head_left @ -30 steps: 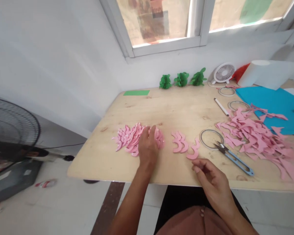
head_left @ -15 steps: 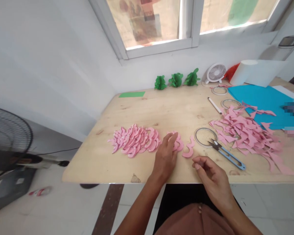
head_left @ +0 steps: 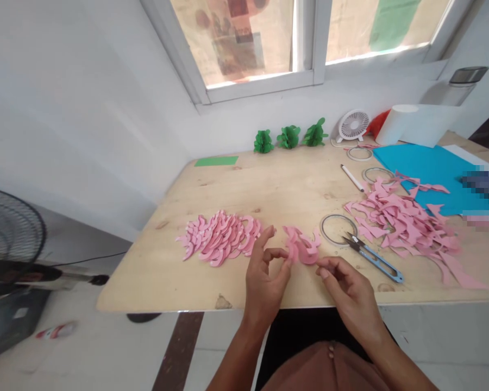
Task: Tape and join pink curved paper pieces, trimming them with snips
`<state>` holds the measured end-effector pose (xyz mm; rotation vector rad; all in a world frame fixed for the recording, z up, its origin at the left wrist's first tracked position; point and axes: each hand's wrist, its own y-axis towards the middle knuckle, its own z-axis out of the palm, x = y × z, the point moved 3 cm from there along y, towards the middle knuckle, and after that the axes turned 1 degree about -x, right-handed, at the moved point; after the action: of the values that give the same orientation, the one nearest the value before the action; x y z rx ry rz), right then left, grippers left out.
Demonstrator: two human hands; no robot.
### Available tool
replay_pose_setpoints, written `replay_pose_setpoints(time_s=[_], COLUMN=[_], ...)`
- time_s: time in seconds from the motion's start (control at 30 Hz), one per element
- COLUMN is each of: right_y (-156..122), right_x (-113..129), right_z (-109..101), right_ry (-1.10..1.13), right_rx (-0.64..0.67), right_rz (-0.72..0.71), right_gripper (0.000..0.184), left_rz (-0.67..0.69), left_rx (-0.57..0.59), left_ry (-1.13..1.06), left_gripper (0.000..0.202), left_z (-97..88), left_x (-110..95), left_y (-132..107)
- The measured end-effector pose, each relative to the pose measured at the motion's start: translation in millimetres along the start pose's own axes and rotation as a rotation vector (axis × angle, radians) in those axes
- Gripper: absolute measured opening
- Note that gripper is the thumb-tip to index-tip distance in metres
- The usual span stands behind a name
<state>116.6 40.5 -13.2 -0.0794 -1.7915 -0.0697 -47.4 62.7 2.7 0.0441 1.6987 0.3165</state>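
Observation:
My left hand (head_left: 264,282) is pinching the near edge of a curved pink paper piece (head_left: 294,250) between thumb and forefinger, its other fingers raised. Just to the right lies another curled pink paper strip (head_left: 309,255), partly overlapped by it. My right hand (head_left: 352,293) is closed in a pinch beside that strip's lower right end; whatever is between the fingertips is too small to make out. Left of my hands spreads a heap of scalloped pink paper pieces (head_left: 220,236) with small whitish spots. Blue-handled thread snips (head_left: 377,260) rest right of my right hand, tips on a roll of tape (head_left: 325,237).
Pink paper scraps (head_left: 407,217) pile at the right, near blue sheets (head_left: 415,155) and a white pen (head_left: 351,177). Green paper shapes (head_left: 289,137), a small white fan (head_left: 353,126) and a white roll (head_left: 397,125) stand along the wall. A floor fan (head_left: 10,233) is at left.
My left hand has gone from lying over the pink pieces to pinching one and lifting it toward the right strip. My right hand keeps its pinch. The view has shifted slightly.

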Motion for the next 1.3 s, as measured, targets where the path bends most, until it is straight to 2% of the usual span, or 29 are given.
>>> replay_pose_setpoints(time_s=[0.23,0.63,1.03,1.3], right_y=[11.0,11.7,7.0,-2.8], right_x=[-10.9,-5.2,-7.2,-2.4], right_z=[9.3,11.5,7.2,4.3], right_ry=[0.107,0.233,0.199,0.119], right_rx=[0.060,0.038,0.010,-0.015], right_rz=[0.059,0.098,0.081,0.005], right_gripper=[0.030,0.029,0.029,0.030], left_rz=[-0.102,-0.111,-0.147,-0.225], left_rx=[0.089,0.135,0.118,0.030], left_ry=[-0.192,-0.227,-0.249,-0.266], left_gripper=[0.058,0.057,0.054,0.052], left_z=[14.0,22.1,28.9,28.5], left_x=[-0.6,-3.0,-0.2,-1.6], left_y=[-14.9,-24.2,-33.4,-29.1])
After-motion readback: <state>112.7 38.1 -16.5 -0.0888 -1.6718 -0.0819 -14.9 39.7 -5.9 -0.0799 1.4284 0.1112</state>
